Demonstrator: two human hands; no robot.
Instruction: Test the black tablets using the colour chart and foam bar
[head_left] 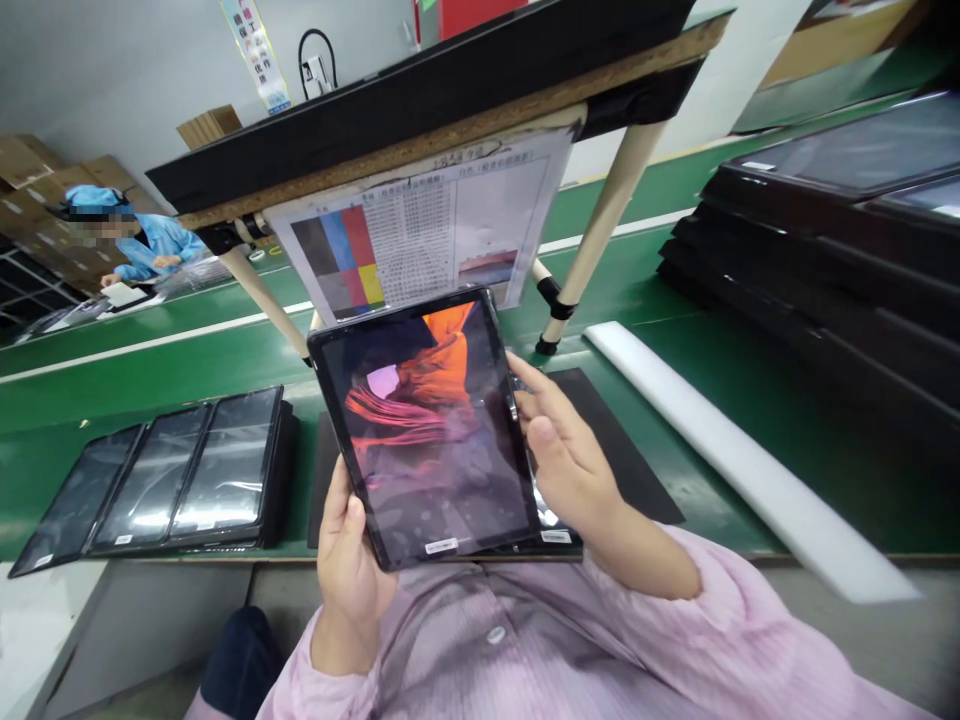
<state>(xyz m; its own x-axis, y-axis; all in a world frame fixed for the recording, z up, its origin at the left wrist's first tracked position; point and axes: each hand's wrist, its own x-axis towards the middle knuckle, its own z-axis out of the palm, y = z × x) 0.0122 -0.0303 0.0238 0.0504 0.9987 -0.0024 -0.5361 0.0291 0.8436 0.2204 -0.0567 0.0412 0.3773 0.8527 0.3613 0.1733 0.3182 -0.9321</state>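
Observation:
A black-framed tablet is held up in front of me, its lit screen showing an orange, pink and purple picture. A small white label sits at its lower edge. My left hand grips the lower left side, thumb at the edge. On the opposite side, my right hand holds the right edge, with the fingers partly behind the tablet. Beneath it, partly hidden, another dark tablet with a white label lies on a black mat.
Stacked dark tablets lie on the green bench at left. A white foam strip runs diagonally at right, beside tall stacks of black trays. A raised shelf with a printed sheet stands ahead. A person in blue sits far left.

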